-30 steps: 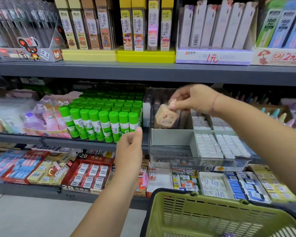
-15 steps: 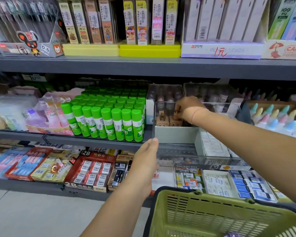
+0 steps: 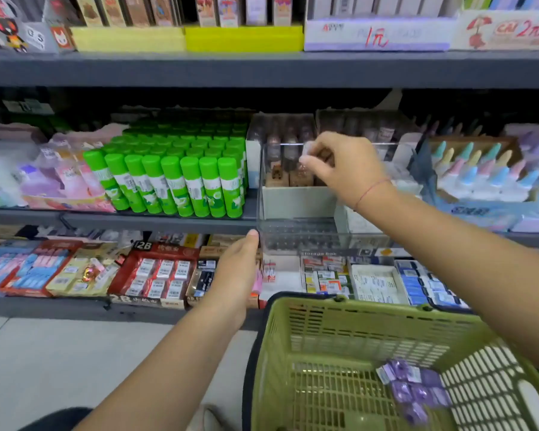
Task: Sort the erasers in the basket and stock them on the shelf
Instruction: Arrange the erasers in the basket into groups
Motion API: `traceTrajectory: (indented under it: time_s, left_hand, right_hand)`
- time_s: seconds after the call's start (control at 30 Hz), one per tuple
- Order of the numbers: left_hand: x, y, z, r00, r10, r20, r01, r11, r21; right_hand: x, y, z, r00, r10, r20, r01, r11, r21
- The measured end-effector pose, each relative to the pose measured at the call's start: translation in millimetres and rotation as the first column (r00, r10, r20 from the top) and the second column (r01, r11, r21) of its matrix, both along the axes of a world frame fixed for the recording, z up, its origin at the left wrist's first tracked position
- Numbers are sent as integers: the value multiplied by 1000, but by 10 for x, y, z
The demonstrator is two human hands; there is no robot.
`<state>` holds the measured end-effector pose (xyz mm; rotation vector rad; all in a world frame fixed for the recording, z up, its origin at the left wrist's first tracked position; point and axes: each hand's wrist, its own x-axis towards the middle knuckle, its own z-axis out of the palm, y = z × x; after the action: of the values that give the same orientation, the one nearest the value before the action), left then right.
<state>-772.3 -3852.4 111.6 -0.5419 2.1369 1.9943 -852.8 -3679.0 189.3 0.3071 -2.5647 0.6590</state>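
Raised since half a second ago: my right hand, then sunk among the brown erasers in the back-left compartment of the clear storage box, now sits level with the box's top rim. Its fingertips are bunched and curled downward above that compartment. A brownish shape shows beneath them, but blur prevents my telling whether they pinch an eraser. A second ago these fingers held one brown cube eraser in plain sight, in front of the box.

Left hand: a second ago it was below the green glue sticks; now it lies further right, thumb touching the box's front-left corner. Its other fingers are hidden behind the hand, so I cannot tell how they lie or whether they hold anything.

Edges and room: the box juts forward past the middle shelf edge, glue sticks just beside its left wall. Open space lies between the box rim and the upper shelf. The front-left compartment shows its studded floor.

View change: the camera has tipped downward, so the green basket fills more of the lower right, and the purple erasers on its floor are now in view.
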Motion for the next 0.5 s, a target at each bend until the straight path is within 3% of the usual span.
traceTrajectory:
  time_s: [0.07, 0.1, 0.17, 0.23, 0.3, 0.37, 0.43, 0.5]
  left_hand:
    - [130, -21, -213, 1000, -14, 24, 17, 992, -125]
    - [213, -28, -339, 998, -46, 49, 55, 978, -200]
    - [392, -27, -647, 980, -161, 120, 192, 927, -322]
    - [587, -11, -965, 940, -279, 196, 337, 850, -405]
    - [747, 7, -1214, 922, -340, 182, 386, 794, -469]
    - [829, 15, -1364, 935, -343, 88, 333, 769, -545]
    - [847, 7, -1451, 952, -306, 16, 255, 764, -593]
    - [843, 14, -1501, 958, -286, -19, 217, 769, -601]
  right_hand:
    - [514, 0, -212, 981, 143, -129, -160, 978, -136]
    - [759, 2, -403, 972, 206, -110, -222, 961, -162]
    - [1186, 4, -916, 930, 329, 163, -295, 934, -204]
    - [1519, 42, -1528, 715, 385, 583, -308, 923, -231]
    - [1755, 129, -2148, 392, 329, 859, -256, 936, -242]
    - [1920, 188, -2636, 122, 267, 956, -133, 959, -251]
    - [2011, 174, -2982, -97, 353, 931, 126, 932, -341]
    - [2065, 63, -3234, -206, 440, 874, 341, 869, -358]
